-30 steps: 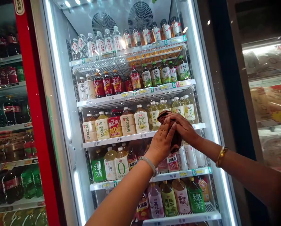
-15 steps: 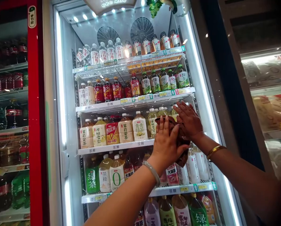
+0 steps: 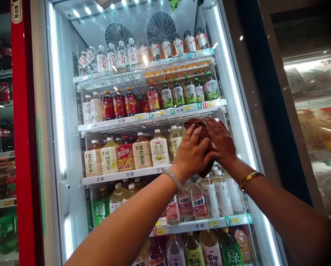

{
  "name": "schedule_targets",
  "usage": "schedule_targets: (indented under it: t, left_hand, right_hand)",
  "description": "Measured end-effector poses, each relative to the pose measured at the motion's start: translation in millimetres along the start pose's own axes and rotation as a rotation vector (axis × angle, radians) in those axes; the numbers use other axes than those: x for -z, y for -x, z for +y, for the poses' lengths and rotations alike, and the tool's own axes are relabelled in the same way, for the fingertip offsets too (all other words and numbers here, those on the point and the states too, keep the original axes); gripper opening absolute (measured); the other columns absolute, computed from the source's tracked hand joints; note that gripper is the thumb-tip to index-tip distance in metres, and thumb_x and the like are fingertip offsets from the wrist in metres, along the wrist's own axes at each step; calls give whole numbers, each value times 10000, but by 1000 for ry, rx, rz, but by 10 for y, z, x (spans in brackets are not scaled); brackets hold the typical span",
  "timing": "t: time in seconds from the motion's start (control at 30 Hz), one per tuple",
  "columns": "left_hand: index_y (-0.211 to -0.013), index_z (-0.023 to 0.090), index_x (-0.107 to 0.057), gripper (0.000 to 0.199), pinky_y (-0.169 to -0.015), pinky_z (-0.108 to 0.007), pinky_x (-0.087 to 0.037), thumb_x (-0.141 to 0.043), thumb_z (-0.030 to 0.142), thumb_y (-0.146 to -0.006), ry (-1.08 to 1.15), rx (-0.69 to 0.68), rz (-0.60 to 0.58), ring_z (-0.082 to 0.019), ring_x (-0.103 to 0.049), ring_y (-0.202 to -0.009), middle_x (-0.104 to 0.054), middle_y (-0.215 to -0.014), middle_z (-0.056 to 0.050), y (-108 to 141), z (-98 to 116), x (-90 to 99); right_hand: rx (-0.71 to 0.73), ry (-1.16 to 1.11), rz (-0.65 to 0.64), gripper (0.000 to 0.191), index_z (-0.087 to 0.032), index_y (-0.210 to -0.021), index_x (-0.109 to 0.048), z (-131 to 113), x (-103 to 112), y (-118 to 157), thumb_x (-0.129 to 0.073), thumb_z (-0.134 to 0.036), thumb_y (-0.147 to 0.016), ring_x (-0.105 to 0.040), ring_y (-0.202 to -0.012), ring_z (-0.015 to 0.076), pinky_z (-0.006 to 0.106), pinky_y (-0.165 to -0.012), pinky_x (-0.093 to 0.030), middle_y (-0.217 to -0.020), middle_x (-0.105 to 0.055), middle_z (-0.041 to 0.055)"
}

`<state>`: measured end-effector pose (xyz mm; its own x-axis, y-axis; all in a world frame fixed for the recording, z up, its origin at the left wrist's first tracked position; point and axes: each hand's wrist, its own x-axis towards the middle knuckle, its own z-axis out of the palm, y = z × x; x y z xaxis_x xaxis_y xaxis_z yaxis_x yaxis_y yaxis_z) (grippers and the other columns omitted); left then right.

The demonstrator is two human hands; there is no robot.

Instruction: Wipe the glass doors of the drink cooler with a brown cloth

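Observation:
A crumpled brown cloth (image 3: 205,170) is pressed to the glass front of a lit drinks fridge (image 3: 53,74). Over it lies my left hand (image 3: 192,149), fingers bent and gripping the fabric; a pale bangle circles that wrist. My right hand (image 3: 220,139), wearing a gold bracelet, rests flat against the cloth's right side with its fingers stretched out. Part of the cloth is hidden beneath both hands. Behind the glass, at hand height, stands a row of bottled teas (image 3: 143,151).
Several shelves of bottles fill the fridge, including water bottles (image 3: 122,55) at the top. A red-framed fridge (image 3: 23,129) stands to the left. Another cabinet with bagged goods (image 3: 320,129) is on the right. A door handle (image 3: 65,195) sits at the fridge's left edge.
Both hands and the cloth have shifted slightly up the glass. My left fingers are more bent around the cloth. The camera view has turned a little to the right.

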<state>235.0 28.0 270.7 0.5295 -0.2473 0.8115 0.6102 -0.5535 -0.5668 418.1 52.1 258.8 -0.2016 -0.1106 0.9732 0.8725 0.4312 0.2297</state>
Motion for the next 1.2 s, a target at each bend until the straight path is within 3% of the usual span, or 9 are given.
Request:
schedule_targets:
  t: [0.17,0.33,0.53,0.63,0.7,0.8,0.93,1.13,1.2]
  left_hand:
    - [-1008,203,-706,166,-1159,-527,-509,-580,311,-999,-23,-247,-47,-346,-502,-1390,-586,-1363,-154,-54,-181,36]
    - [-1117,197,-697,198,-1144,-585,-505,-556,297,-1020,-110,56,107,-362,-510,-1390,-565,-1405,-168,-184,-298,-2]
    - [-1487,225,-510,442,-1272,-561,-367,-491,262,-1047,-32,-227,-117,-317,-434,-1492,-565,-1482,-134,-48,-231,22]
    - [-1485,168,-497,471,-1304,-587,-295,-541,260,-1025,-68,-98,-31,-326,-455,-1470,-561,-1471,-175,-99,-391,93]
    - [-1390,160,-566,434,-1300,-612,-287,-625,270,-974,-81,54,57,-380,-336,-1548,-456,-1570,-201,-116,-387,87]
    - [-1183,146,-647,308,-1288,-624,-305,-653,348,-951,-22,22,24,-434,-127,-1620,-317,-1669,-212,-47,-200,22]
    - [-1117,137,-655,269,-1277,-559,-362,-519,354,-1036,26,-167,-84,-368,-361,-1545,-515,-1530,-209,5,-121,-17]
    - [-1332,156,-574,311,-1259,-564,-382,-458,238,-1054,-46,162,55,-327,-444,-1461,-570,-1472,-194,-138,-271,-94]
    - [-1442,161,-509,396,-1270,-552,-371,-438,224,-1058,-49,127,61,-319,-421,-1479,-566,-1476,-179,-85,-185,-121]
  right_hand:
    - [-17,7,18,642,-268,-1624,-372,-19,-4,-5,-474,-161,-999,-375,-1565,258,564,-1323,-310,-1651,-444,51]
    - [-33,21,17,624,-276,-1563,-472,-72,32,-21,-462,-107,-962,-387,-1559,255,578,-1318,-311,-1635,-471,34]
    - [-45,-20,30,633,-224,-1621,-376,-65,31,-14,-461,-186,-995,-401,-1550,263,547,-1325,-315,-1629,-476,66]
    - [-49,6,16,626,-253,-1581,-447,-78,40,-31,-461,-127,-968,-390,-1558,258,556,-1328,-295,-1636,-470,51]
    - [-46,16,5,604,-261,-1544,-498,-78,45,-33,-473,-119,-957,-376,-1565,258,560,-1331,-283,-1645,-460,45]
    - [-49,-4,-7,600,-254,-1567,-464,-52,45,-16,-497,-179,-973,-376,-1565,264,560,-1332,-281,-1647,-458,51]
    - [-31,-18,-21,665,-237,-1625,-364,-32,50,-6,-505,-206,-976,-370,-1568,269,562,-1329,-290,-1652,-449,64]
    - [-61,19,-15,598,-252,-1529,-515,-81,60,-37,-484,-126,-945,-387,-1560,264,567,-1326,-287,-1641,-466,47]
    - [-67,8,-12,595,-242,-1552,-484,-81,59,-36,-471,-154,-964,-381,-1563,252,552,-1331,-285,-1638,-472,46]
